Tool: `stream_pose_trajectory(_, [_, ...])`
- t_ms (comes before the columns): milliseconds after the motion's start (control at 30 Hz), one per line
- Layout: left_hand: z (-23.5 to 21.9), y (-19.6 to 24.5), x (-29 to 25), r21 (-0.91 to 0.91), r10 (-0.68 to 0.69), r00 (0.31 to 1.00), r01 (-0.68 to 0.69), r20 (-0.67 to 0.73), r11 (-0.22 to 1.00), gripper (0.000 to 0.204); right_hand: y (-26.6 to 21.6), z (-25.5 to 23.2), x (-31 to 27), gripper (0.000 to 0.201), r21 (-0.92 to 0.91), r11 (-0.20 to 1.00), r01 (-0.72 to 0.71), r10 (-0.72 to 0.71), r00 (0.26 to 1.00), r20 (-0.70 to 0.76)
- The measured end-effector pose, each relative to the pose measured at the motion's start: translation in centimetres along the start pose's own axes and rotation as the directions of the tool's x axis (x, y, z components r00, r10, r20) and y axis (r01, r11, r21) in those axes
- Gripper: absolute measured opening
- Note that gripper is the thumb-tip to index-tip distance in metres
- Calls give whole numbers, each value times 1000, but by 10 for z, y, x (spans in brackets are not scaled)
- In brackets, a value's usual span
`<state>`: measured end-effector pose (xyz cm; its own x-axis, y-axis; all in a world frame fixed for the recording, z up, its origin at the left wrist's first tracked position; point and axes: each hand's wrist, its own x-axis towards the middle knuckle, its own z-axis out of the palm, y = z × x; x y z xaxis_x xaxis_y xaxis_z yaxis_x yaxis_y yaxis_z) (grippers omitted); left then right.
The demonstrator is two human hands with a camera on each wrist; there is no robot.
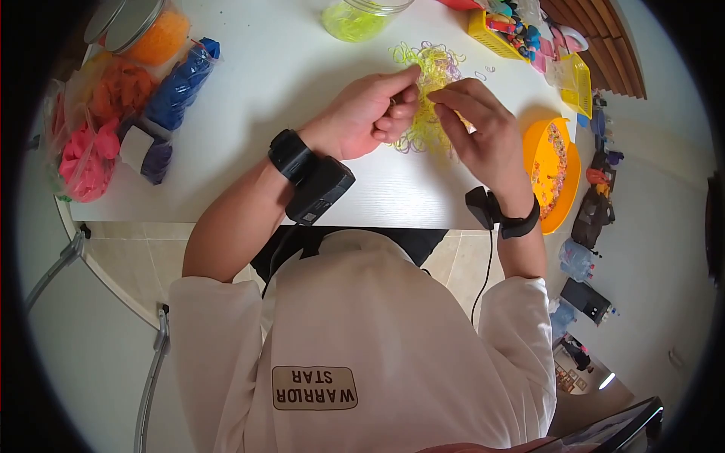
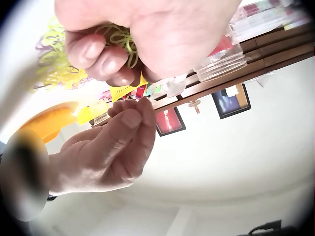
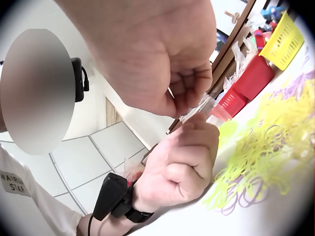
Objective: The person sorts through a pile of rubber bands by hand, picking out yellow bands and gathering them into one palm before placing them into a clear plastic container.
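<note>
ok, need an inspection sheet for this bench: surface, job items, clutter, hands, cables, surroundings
Surface: white table, in use.
Job items: heap of loops, yellow-green and purple, loose on the table beside the hands.
Clutter: jar of yellow-green loops beyond the hands; filled bags to the left; orange tray and yellow basket to the right.
Hands: left hand curled round held loops; right hand close by, fingertips drawn together, contents can't be told.
Cables: thin black cable hanging from the right wrist camera.
Surroundings: tiled floor below; framed pictures on the wall.
</note>
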<state>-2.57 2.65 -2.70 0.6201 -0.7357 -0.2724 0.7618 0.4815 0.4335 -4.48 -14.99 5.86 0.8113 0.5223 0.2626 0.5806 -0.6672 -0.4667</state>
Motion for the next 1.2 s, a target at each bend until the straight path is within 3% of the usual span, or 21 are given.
stream_pose_trajectory(67, [8, 10, -6, 5, 45, 999, -45, -11, 999, 43, 4, -5, -7, 14, -8, 997, -72, 72, 997, 27])
stream_pose_trajectory(300, [5, 22, -10, -75, 140, 989, -144, -51, 987, 53, 14, 4, -44, 8, -234, 972, -25, 89, 959, 267])
stream_pose_trajectory(433, [4, 23, -11, -89, 162, 986, -164, -34, 982, 56, 15, 15, -52, 8, -337, 941, -27, 115, 963, 243])
stream_pose_trajectory(633, [4, 23, -11, -84, 152, 986, -157, -65, 984, 57, 18, 23, -53, 9, -347, 937, -49, 120, 975, 185])
stream_pose_trajectory(733, [2, 23, -10, -92, 151, 987, -156, -63, 983, 57, 20, 20, -51, 6, -305, 949, -76, 143, 968, 205])
stream_pose_trajectory(933, [3, 25, -10, -106, 189, 982, -190, -19, 976, 57, 22, -10, -46, 6, 24, 895, -445, 427, 873, 236])
stream_pose_trajectory(1067, [1, 25, -8, -121, 160, 987, -158, 0, 980, 57, 47, -28, -34, 12, 150, 889, -433, 344, 847, 405])
stream_pose_trajectory(1167, [1, 24, -6, -118, 149, 989, -149, -8, 982, 58, 61, -28, -31, 14, 146, 948, -284, 222, 915, 335])
stream_pose_trajectory(1200, [2, 24, -6, -111, 146, 989, -147, -14, 983, 58, 62, -29, -29, 14, 122, 944, -305, 264, 925, 272])
